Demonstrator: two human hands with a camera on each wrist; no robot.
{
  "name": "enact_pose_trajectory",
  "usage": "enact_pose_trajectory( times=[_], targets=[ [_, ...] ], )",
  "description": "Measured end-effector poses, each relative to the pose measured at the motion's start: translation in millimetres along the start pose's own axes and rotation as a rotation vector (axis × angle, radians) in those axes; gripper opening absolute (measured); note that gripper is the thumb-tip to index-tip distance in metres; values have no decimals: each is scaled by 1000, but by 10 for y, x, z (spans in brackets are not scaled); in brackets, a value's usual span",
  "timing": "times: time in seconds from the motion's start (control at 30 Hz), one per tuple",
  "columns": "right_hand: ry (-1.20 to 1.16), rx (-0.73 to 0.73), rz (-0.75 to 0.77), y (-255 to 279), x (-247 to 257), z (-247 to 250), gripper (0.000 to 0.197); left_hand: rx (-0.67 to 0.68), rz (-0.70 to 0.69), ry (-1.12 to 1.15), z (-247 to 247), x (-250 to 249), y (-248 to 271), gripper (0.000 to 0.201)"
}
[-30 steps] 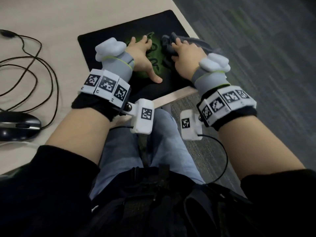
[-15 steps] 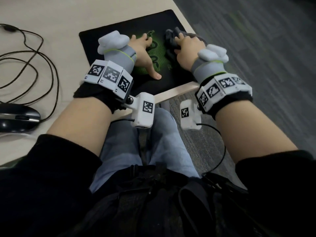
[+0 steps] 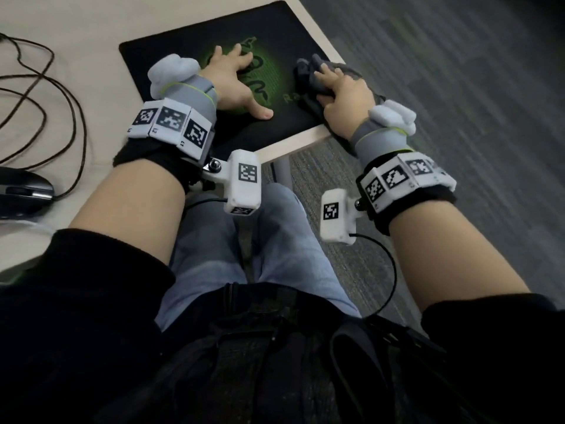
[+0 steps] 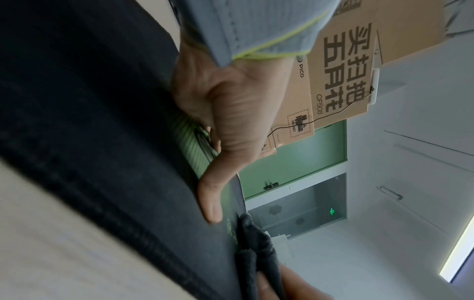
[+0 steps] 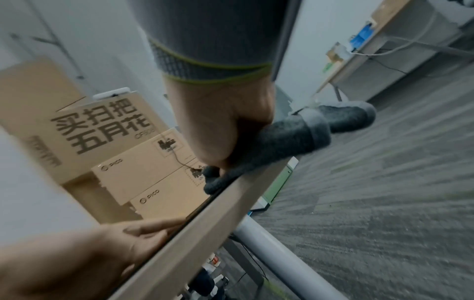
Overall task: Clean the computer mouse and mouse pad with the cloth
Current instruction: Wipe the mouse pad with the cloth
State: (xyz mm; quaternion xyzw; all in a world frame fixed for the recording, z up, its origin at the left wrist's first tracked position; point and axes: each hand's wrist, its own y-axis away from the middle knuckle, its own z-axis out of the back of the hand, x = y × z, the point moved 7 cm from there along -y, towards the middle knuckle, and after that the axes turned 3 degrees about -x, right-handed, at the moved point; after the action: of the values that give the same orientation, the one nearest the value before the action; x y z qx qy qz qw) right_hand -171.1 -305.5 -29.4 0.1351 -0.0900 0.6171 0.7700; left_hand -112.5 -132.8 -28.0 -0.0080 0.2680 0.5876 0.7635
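A black mouse pad [image 3: 171, 56] with a green logo lies at the desk's near right corner. My left hand [image 3: 235, 78] presses flat on it with fingers spread and thumb [image 4: 212, 192] stretched out. My right hand [image 3: 342, 90] grips a bunched dark grey cloth [image 3: 305, 71] against the pad's right edge. In the right wrist view the cloth [image 5: 295, 138] sticks out past the hand [image 5: 225, 125] and over the desk edge. The dark computer mouse [image 3: 21, 194] sits on the desk at the far left, untouched.
The mouse's black cable [image 3: 73, 117] loops over the desk left of the pad. The desk edge [image 5: 205, 223] and a grey table leg [image 5: 269, 253] lie right below the hands. Cardboard boxes [image 5: 89, 125] stand behind. Grey carpet [image 3: 458, 71] is to the right.
The right hand has slid the cloth a short way along the pad's right side, and the cloth is more bunched. The left hand stays pressed on the pad.
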Motion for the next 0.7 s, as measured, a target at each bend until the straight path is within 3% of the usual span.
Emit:
enact_pose_trajectory(
  times=[0.1,0.3,0.47,0.53,0.7],
  targets=[
    [13,-65,12,175,5,-47,48,-17,3,-7,-5,-13,10,101],
    [-81,-51,229,313,310,-302,47,-25,-3,11,-17,-33,32,96],
    [-78,-117,7,178,-154,-46,45,-49,8,69,-65,19,74,91],
    [-39,-95,-2,192,-111,-56,46,-62,10,79,-57,14,79,90],
    [-149,-56,211,434,318,-147,43,-42,-7,44,-50,-15,86,91]
  ],
)
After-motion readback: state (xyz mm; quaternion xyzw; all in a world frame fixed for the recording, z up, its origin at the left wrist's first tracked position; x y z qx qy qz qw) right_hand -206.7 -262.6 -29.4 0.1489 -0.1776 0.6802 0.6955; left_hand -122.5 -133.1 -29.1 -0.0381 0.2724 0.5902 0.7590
